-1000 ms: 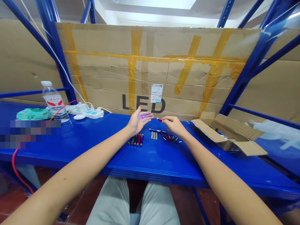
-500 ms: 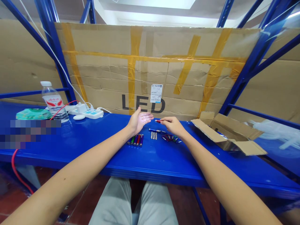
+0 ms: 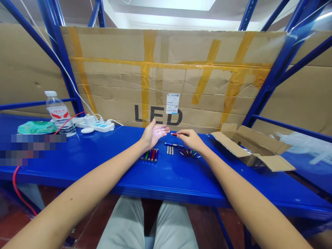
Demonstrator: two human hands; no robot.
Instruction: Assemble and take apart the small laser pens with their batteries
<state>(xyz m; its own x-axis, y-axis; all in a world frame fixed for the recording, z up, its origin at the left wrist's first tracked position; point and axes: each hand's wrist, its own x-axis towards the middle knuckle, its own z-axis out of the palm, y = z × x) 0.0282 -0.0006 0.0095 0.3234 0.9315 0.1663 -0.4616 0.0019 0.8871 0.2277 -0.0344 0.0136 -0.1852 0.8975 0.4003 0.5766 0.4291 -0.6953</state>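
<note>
My right hand [image 3: 191,139] pinches a small red penlight [image 3: 174,134], its tip pointing at my left hand. My left hand [image 3: 153,134] is open, palm turned to the penlight, with a pale glow on it and a ring on one finger. Below the hands, a blue penlight [image 3: 170,144] lies on the table. Under it are rows of silver button cells [image 3: 170,150]. Several coloured clips or straps [image 3: 188,153] sit to their right. A row of coloured penlights [image 3: 149,155] lies under my left wrist.
An open cardboard box [image 3: 246,147] stands at the right of the blue table [image 3: 171,180]. A water bottle [image 3: 60,112], a green packet [image 3: 37,127] and a white power strip [image 3: 100,125] are at the left. A large taped carton [image 3: 116,86] closes off the back.
Both hands stay nearly where they were, the penlight still held facing the left palm. The view has shifted only slightly.
</note>
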